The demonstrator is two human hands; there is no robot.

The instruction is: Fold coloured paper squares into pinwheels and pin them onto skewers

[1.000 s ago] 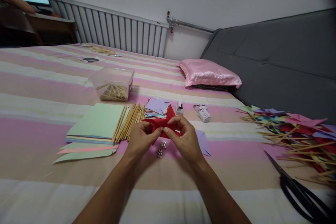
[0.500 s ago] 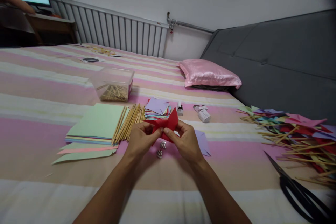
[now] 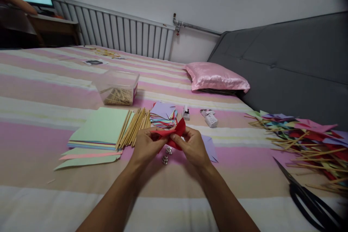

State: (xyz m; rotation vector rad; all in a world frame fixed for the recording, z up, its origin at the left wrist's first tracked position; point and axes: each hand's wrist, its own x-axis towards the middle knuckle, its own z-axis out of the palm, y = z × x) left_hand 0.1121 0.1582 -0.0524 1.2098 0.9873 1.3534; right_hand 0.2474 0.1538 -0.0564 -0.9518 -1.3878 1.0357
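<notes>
A red paper pinwheel (image 3: 178, 130), its corners folded in, is pinched between both my hands above the bedspread. My left hand (image 3: 148, 144) grips its left side with thumb and fingers closed. On the other side my right hand (image 3: 191, 146) presses its thumb near the middle, fingers behind the paper. Small silvery pins or beads (image 3: 165, 159) lie in two little clusters just below. A purple paper square with cut corners (image 3: 209, 148) rests partly behind my right hand. Wooden sticks (image 3: 136, 127) lie in a bundle to the left.
Green sheets (image 3: 100, 127) top a paper stack at left. Beyond are a clear box of sticks (image 3: 118, 94), a pile of small squares (image 3: 163, 110) and small boxes (image 3: 210, 119). Scissors (image 3: 301, 192) and finished pinwheels (image 3: 307, 134) lie right. Another person's arm (image 3: 19, 1) shows far left.
The red paper has been folded and turned slightly between my fingers, its upright point now lower. Both hands stay in nearly the same place.
</notes>
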